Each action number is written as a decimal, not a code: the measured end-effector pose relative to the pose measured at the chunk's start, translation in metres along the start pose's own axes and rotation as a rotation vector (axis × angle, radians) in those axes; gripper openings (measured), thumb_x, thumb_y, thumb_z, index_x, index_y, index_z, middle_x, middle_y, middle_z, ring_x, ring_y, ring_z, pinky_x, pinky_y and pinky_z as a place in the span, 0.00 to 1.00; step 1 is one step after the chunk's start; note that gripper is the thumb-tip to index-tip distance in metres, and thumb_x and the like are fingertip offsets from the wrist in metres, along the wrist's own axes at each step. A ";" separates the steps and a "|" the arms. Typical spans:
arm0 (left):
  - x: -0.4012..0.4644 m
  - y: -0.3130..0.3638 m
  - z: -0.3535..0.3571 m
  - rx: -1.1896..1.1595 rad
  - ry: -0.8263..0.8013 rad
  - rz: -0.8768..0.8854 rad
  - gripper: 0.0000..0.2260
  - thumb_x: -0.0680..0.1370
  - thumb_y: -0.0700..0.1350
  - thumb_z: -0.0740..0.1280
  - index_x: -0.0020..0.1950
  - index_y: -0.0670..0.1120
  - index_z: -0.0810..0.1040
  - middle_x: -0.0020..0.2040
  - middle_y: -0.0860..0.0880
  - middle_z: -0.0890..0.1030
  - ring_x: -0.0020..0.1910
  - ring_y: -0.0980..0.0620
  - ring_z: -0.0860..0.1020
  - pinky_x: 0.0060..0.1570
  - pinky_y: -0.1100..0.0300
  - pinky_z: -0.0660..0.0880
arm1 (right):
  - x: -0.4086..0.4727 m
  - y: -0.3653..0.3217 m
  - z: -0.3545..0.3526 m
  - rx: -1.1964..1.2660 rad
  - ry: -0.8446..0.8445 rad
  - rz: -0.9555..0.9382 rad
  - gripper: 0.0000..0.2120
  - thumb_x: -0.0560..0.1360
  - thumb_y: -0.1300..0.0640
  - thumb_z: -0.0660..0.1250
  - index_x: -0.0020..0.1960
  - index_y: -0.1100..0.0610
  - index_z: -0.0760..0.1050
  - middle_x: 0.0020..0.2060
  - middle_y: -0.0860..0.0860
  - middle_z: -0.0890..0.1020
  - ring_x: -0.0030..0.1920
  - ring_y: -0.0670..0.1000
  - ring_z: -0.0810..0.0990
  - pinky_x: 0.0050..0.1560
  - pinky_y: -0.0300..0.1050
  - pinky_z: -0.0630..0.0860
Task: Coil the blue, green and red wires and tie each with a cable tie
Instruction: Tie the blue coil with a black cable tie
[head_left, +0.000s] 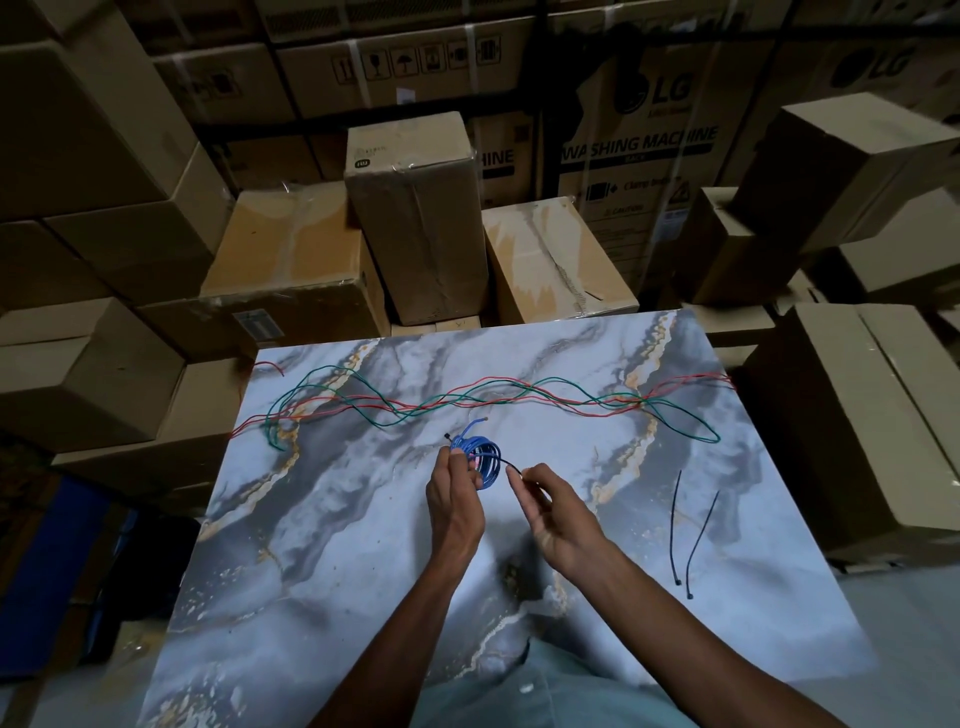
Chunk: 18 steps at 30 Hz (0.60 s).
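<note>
Lots of big brown cardboard boxes are standing in piles all around the back and sides. In front of them a marble-look table is lying flat, grey and white with gold lines.

Across the far part of the table, the red wire and the green wire are lying loose and long, twisting over each other from the left edge to the right edge.

Nearer the middle, the left hand is holding the blue wire, which is wound into a small round coil. The fingers are curling around the coil and gripping it just above the table. A black cable tie is going around the coil, with its little head sticking out at the top left. The right hand is pinching the thin tail of this tie between the thumb and a finger, just beside the coil.

On the right side of the table, well apart from the hands, two spare cable ties are lying close together, thin and black.
</note>
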<state>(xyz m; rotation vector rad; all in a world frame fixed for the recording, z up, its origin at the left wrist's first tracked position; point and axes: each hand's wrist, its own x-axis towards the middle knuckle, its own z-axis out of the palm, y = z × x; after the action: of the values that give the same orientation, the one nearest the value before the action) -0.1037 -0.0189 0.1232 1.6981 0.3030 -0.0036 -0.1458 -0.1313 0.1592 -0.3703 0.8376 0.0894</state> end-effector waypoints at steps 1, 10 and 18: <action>-0.001 0.000 0.001 0.016 0.002 0.008 0.15 0.77 0.55 0.54 0.42 0.48 0.74 0.33 0.53 0.77 0.35 0.49 0.75 0.43 0.51 0.73 | -0.001 0.001 0.000 0.002 -0.001 0.014 0.08 0.75 0.75 0.67 0.39 0.66 0.76 0.37 0.58 0.78 0.52 0.54 0.81 0.50 0.49 0.84; -0.003 -0.005 -0.003 0.092 -0.043 0.064 0.15 0.78 0.58 0.54 0.42 0.51 0.73 0.34 0.52 0.77 0.36 0.46 0.76 0.45 0.43 0.76 | 0.001 0.007 0.000 -0.296 -0.032 -0.079 0.04 0.74 0.75 0.67 0.42 0.69 0.77 0.44 0.64 0.81 0.44 0.55 0.88 0.49 0.41 0.84; -0.005 -0.005 -0.006 0.085 -0.083 0.077 0.16 0.79 0.61 0.54 0.45 0.52 0.73 0.32 0.55 0.75 0.34 0.51 0.73 0.41 0.51 0.71 | -0.006 -0.006 0.001 -0.580 -0.093 -0.318 0.02 0.75 0.71 0.71 0.44 0.67 0.80 0.38 0.61 0.84 0.41 0.56 0.86 0.50 0.45 0.84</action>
<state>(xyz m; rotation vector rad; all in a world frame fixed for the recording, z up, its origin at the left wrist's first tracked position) -0.1105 -0.0131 0.1201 1.7879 0.1779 -0.0302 -0.1474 -0.1360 0.1661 -1.0326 0.6401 0.0511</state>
